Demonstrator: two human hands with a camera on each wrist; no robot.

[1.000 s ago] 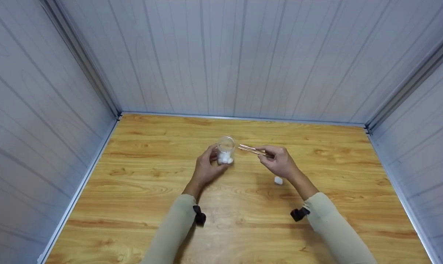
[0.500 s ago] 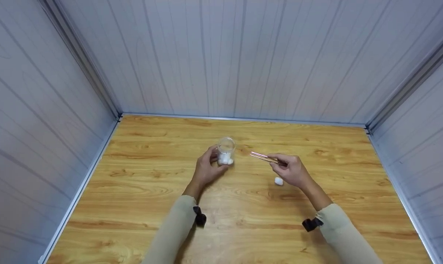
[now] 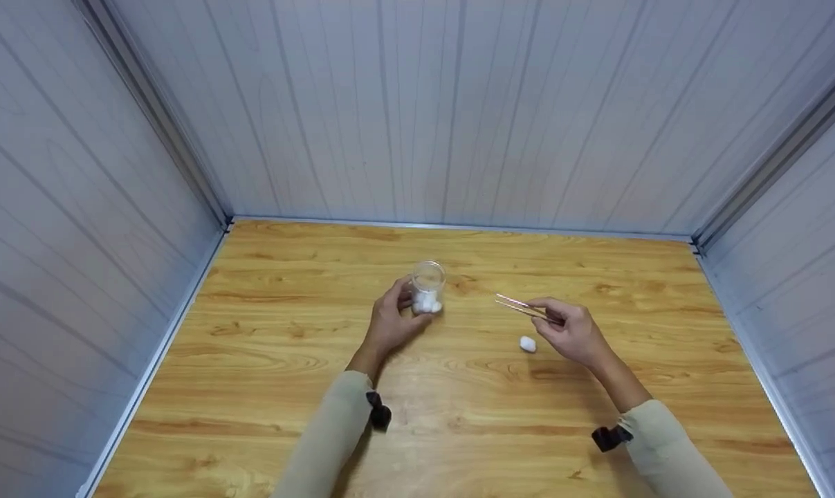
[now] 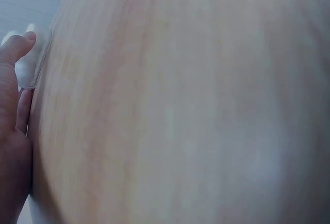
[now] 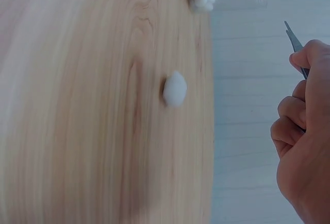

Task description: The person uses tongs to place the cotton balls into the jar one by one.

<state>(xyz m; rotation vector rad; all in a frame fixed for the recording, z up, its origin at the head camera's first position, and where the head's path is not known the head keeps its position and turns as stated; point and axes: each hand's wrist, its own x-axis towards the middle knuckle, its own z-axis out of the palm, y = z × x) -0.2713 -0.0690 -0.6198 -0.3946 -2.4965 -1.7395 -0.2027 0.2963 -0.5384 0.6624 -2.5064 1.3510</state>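
In the head view my left hand (image 3: pixel 392 324) grips a clear jar (image 3: pixel 429 278) low on its side, fingers behind and thumb in front. The jar stands upright without a lid, and white cotton balls (image 3: pixel 427 302) fill its lower part. My right hand (image 3: pixel 571 330) pinches metal tweezers (image 3: pixel 521 306) above the table, their tips pointing left toward the jar, slightly apart, with nothing between them. One loose cotton ball (image 3: pixel 528 344) lies on the table just left of my right hand; the right wrist view shows this cotton ball (image 5: pixel 175 88) below the tweezers (image 5: pixel 294 41).
The wood-grain table (image 3: pixel 286 415) is bounded by a pale panel wall (image 3: pixel 417 117) at the back and by similar walls on the left and right. Black wrist cameras (image 3: pixel 612 438) sit at both sleeve cuffs.
My right hand has drawn back with the tweezers, away from the jar, to the right and nearer to me. The left hand and jar stay in place, as does the loose cotton ball.
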